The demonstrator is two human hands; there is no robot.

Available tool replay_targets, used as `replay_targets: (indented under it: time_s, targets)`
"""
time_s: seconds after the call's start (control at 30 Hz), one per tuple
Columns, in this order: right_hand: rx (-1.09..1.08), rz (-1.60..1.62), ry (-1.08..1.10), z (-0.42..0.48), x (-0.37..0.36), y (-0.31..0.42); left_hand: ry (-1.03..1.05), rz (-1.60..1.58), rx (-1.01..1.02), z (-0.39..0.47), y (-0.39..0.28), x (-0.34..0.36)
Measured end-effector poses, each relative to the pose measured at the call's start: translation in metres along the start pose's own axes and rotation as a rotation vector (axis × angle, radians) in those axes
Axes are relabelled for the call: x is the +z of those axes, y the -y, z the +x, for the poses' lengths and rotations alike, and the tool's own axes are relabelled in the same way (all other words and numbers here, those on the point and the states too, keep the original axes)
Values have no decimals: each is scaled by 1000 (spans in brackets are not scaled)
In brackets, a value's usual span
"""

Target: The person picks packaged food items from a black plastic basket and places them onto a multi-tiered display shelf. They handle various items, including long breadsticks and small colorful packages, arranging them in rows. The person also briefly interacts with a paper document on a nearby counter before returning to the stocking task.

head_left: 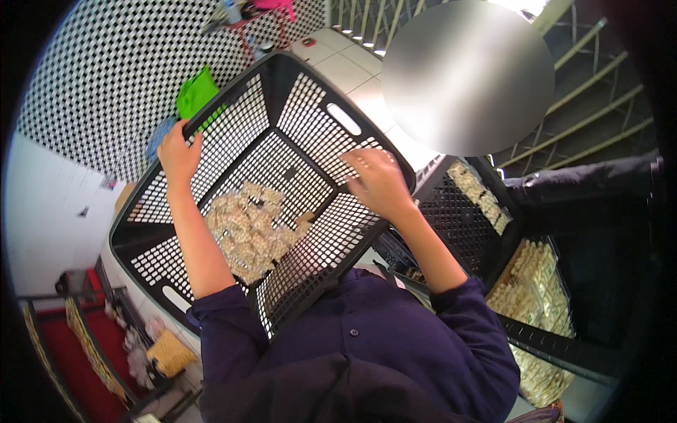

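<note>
A large black plastic basket with latticed sides (268,95) is tilted in front of my body. Small clear packets of pale, round pieces (248,232) lie heaped in its lower left part. My left hand (180,153) grips the basket's far left rim, thumb inside. Over the basket's right part is my right hand (375,180), somewhat blurred, fingers spread and holding nothing that I can see. An oblong handle slot (344,119) shows in the wall just above it.
To the right, another black crate (449,222) holds a row of packets (478,195). Large clear bags of pale pieces (531,285) lie at the lower right. A yellow packet (172,353) is at the lower left, a green bag (197,94) beyond the basket. A metal lattice gate (587,100) stands upper right.
</note>
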State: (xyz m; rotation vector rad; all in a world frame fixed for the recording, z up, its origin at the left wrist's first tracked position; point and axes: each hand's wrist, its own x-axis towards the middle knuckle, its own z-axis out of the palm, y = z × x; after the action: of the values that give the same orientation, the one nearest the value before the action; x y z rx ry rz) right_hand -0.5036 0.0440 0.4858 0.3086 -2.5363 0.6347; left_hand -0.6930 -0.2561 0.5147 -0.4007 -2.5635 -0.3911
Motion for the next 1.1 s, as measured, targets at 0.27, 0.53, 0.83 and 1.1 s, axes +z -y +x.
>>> replay_targets:
  time_s: [0.27,0.53,0.83,1.1]
  targets:
    - [-144,-189,1094,-5,212,-6,-182,35,-59,-34,-14,-42]
    - [9,-84,1043,-74,287,-27,-174,62,-154,-44,-20,-46]
    - [1157,919,722,-40,272,-65,-144,107,-167,-25,-12,-30]
    - [708,507,964,-38,288,-47,-159,116,-142,-21,-24,-30]
